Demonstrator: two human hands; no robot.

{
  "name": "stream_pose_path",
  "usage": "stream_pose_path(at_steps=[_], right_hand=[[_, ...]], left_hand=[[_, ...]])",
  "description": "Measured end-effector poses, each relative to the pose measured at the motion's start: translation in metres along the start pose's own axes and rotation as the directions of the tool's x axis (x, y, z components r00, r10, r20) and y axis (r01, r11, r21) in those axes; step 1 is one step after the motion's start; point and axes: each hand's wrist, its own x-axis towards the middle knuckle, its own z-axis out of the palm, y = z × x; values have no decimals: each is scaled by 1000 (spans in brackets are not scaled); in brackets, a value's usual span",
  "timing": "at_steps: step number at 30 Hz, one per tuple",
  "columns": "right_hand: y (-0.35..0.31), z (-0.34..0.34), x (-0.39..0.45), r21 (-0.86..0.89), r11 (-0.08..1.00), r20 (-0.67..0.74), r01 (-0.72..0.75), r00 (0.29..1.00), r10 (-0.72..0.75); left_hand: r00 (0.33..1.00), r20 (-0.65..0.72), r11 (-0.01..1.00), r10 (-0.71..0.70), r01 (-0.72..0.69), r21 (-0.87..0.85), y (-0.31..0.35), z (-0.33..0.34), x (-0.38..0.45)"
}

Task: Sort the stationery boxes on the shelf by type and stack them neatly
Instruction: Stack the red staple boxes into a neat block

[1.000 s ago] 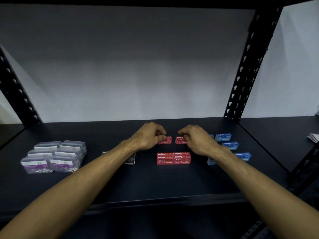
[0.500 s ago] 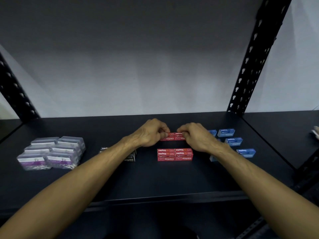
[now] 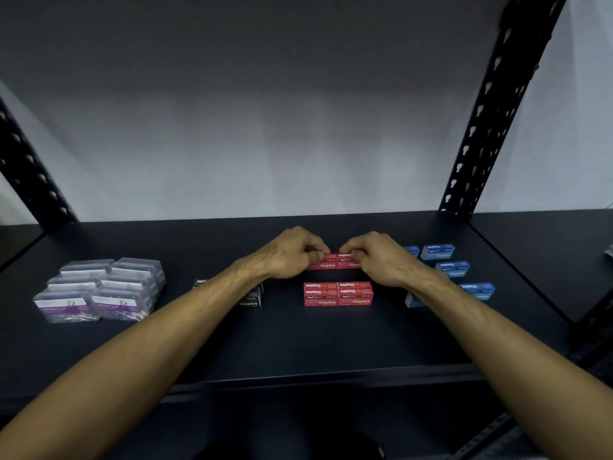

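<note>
My left hand (image 3: 292, 252) and right hand (image 3: 381, 257) pinch a pair of red boxes (image 3: 333, 262) between closed fingertips, pressing them end to end at mid-shelf (image 3: 331, 343), just behind the red stack (image 3: 338, 293). The step looks like squaring this pair; next, I judge, it wants lifting level onto that stack, edges flush. Blue boxes (image 3: 452, 268) lie loose to the right, one half hidden by my forearm. Black boxes (image 3: 250, 298) sit mostly under my left arm, count unclear. Clear boxes (image 3: 99, 290) stand grouped far left. Whether the pair rests on the shelf or hovers, I cannot tell.
</note>
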Motion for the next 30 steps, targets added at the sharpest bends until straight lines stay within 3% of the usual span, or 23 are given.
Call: stream_pose_path(at_steps=[12, 30], right_hand=[[-9, -2, -21, 38, 999, 86, -5, 996, 2], [-16, -6, -34, 20, 999, 154, -38, 987, 34]], left_hand=[[999, 42, 996, -12, 16, -83, 2, 2, -18], [992, 122, 999, -7, 12, -37, 13, -1, -30]])
